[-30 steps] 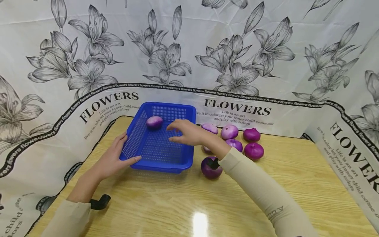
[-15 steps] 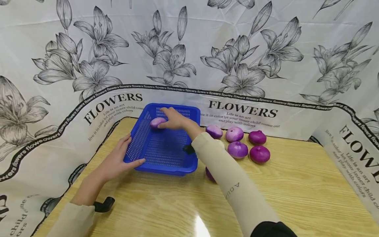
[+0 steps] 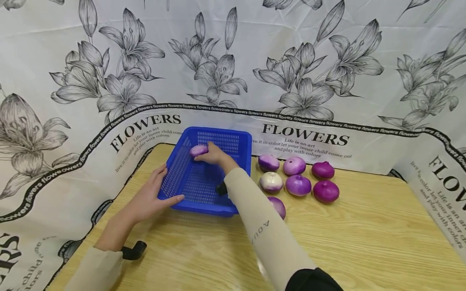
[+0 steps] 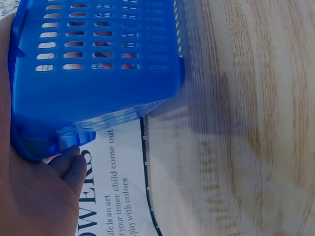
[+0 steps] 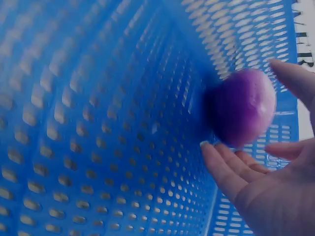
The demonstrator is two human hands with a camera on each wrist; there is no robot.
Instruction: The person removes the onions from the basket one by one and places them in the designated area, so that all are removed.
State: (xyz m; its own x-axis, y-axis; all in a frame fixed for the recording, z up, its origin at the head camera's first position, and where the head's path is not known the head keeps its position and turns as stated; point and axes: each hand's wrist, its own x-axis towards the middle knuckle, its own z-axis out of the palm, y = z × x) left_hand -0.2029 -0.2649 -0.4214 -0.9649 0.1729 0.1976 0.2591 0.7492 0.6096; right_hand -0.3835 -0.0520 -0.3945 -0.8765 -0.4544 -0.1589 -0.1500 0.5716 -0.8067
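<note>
My left hand [image 3: 145, 201] grips the left front corner of a blue perforated plastic basket [image 3: 207, 207], its thumb over the rim. In the left wrist view, fingers of that hand [image 4: 42, 196] curl under the rim of the basket [image 4: 98, 93]. Inside, against the far left wall, lies a purple onion [image 3: 198, 151]. My right hand [image 3: 216, 155] reaches down into the basket beside it. Seen from the right wrist, the fingers and thumb of this hand [image 5: 280, 196] are spread around the onion [image 5: 246, 108], fingertips right at its underside and thumb slightly apart.
Several more onions stand right of the basket, among them a whitish one [image 3: 271, 182], a dark purple one [image 3: 326, 191] and one partly behind the right sleeve [image 3: 278, 207]. Flower-printed cloth [image 3: 218, 117] rises behind the wooden table [image 3: 364, 226].
My right hand has moved left and deeper into the basket, up to the onion, and its spread has narrowed. The left hand keeps its hold on the basket. The head view has shifted slightly.
</note>
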